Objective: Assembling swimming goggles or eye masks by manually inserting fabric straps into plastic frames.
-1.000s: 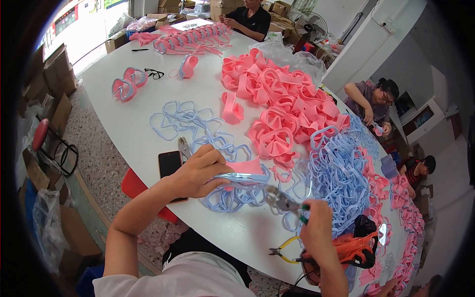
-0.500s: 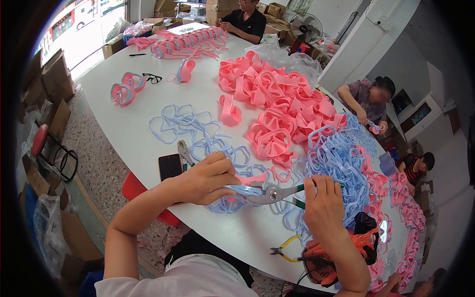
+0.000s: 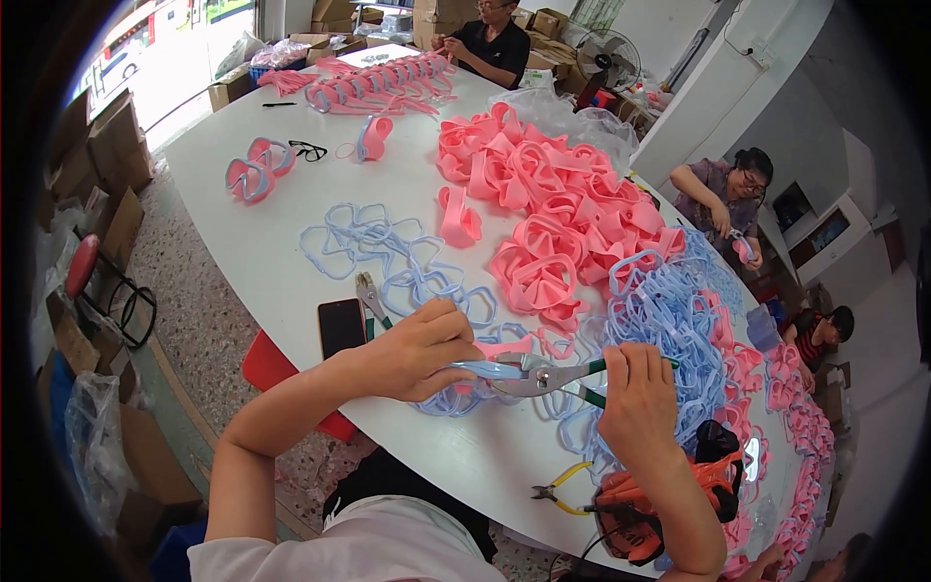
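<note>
My left hand [image 3: 424, 351] is closed on a pink rubber mask skirt [image 3: 508, 348] with a light blue frame [image 3: 493, 371] around it. Green-handled slip-joint pliers [image 3: 545, 379] are in my right hand [image 3: 637, 396], fingers wrapped round the handles. The jaws meet the blue frame just beside my left fingers; their exact grip is hidden. Under the held mask lie more loose blue frames [image 3: 456, 400]. Beyond my left hand, a second pair of green-handled pliers [image 3: 369, 294] rests beside a dark phone [image 3: 341, 327].
A heap of pink skirts [image 3: 543, 175] spreads across the table, bordering a tangle of blue frames [image 3: 669, 320]. Yellow-handled cutters [image 3: 560, 488] and an orange bag [image 3: 630, 509] lie near my right forearm. Co-workers sit around the table. A red stool [image 3: 267, 361] stands at the near edge.
The whole view has shifted slightly. Both hands keep their grips, with the plier jaws still at the blue frame. The co-worker at the right has tilted their head.
</note>
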`<state>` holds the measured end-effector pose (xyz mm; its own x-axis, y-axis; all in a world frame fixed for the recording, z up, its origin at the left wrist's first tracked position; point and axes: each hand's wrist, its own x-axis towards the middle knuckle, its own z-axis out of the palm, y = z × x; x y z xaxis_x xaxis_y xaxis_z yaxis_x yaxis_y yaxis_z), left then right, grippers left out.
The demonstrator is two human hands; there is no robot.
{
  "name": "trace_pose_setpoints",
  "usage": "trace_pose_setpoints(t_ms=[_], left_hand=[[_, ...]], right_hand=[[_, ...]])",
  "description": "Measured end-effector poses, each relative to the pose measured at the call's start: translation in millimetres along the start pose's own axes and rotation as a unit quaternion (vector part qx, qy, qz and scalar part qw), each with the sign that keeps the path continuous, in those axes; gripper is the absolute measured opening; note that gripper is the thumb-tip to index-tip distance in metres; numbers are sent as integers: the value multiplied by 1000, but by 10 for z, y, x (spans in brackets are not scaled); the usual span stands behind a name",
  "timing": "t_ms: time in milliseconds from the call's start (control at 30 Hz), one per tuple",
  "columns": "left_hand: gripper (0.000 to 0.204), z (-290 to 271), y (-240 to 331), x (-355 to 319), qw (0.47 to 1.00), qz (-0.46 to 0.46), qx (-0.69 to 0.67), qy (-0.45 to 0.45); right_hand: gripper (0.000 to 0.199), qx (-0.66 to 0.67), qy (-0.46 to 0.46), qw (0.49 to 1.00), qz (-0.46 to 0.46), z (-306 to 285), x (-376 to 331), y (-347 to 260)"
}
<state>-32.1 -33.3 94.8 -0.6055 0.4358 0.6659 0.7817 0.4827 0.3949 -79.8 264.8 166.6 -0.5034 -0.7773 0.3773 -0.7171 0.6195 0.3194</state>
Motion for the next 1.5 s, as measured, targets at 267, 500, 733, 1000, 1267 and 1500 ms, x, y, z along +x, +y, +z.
trace_pose_setpoints(t_ms=[267,500,733,1000,1267,1500], left_hand=[[28,15,27,13,999,19,26,3],[28,42,47,43,999,33,21,3],[31,-18,86,63,993,-4,119,3],[32,31,12,-62,994,16,97,57],[31,41,13,19,993,26,91,65],[19,6,-203,-278,977,-149,-20,148]], right_hand=[[36,-12,-17,1000,2,-87,8,-32],[20,-40,-14,999,-22,-45,24,37],[15,-47,-15,999,-14,-11,-22,77],[19,-12,36,999,0,-14,5,-11],[29,-17,-123,991,60,-41,19,-59],[27,95,-43,985,135,165,-384,-44]])
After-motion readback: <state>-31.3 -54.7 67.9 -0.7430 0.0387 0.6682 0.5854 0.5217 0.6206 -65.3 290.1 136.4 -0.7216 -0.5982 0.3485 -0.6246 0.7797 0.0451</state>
